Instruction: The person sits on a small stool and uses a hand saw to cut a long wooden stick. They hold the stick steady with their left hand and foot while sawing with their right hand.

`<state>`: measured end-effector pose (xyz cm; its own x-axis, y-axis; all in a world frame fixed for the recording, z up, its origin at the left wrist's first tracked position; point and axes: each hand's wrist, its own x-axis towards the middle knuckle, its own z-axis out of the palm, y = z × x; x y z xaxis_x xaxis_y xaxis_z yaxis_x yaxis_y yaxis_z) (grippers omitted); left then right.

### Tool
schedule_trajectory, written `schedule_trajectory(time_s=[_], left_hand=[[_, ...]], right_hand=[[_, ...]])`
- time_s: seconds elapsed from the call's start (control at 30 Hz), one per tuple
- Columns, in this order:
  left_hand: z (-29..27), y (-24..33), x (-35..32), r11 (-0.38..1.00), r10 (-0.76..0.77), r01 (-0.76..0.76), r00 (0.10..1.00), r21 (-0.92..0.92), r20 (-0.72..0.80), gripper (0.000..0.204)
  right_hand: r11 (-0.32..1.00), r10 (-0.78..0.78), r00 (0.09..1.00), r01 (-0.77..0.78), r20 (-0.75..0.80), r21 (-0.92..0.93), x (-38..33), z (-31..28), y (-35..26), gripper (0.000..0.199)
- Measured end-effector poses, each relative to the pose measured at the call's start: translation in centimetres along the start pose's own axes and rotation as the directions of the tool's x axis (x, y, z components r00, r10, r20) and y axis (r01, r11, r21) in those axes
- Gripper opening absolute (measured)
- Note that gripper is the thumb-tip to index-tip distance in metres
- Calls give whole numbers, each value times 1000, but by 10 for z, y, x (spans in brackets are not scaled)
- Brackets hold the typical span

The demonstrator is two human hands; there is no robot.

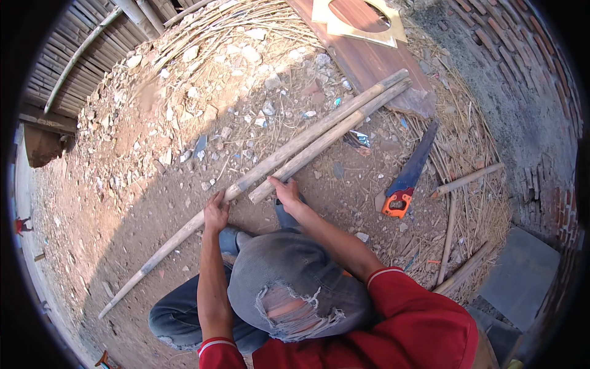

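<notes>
A long wooden pole [166, 248] slants across the ground from lower left to upper right. My left hand [216, 211] is closed around it near its middle. Alongside its upper half lies a shorter pole [326, 144], and my right hand [286, 195] grips that one close to its near end. The far ends of both poles lie together over a brown wooden board [362, 64]. To the right of my right hand, a handsaw [413, 169] with an orange handle rests on the dirt, its dark blade pointing away.
Rubble and straw [246, 67] cover the sunlit ground ahead. On the board lies a pale panel [338, 27] with a round cutout. Short wood pieces [470, 180] lie right of the saw, near a brick wall [522, 74] and a grey flat sheet [521, 277]. A slatted wall [80, 52] stands far left.
</notes>
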<state>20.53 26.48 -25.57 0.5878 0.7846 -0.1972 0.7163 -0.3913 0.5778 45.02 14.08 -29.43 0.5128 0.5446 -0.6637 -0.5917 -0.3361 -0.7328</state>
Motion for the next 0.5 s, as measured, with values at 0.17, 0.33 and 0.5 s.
schedule_trajectory(time_s=[0.17, 0.33, 0.5], left_hand=[[3, 1, -2, 1000, -16, 16, 999, -6, -34, 55], [3, 13, -1, 995, -73, 73, 997, 61, 4, 60], [0, 8, -2, 990, -74, 76, 997, 120, -25, 56]], right_hand=[[1000, -21, 998, 22, -54, 16, 9, -4, -18, 45], [1000, 6, 997, -4, -76, 23, 5, -13, -26, 46], [974, -122, 958, 166, -259, 155, -24, -81, -15, 60]])
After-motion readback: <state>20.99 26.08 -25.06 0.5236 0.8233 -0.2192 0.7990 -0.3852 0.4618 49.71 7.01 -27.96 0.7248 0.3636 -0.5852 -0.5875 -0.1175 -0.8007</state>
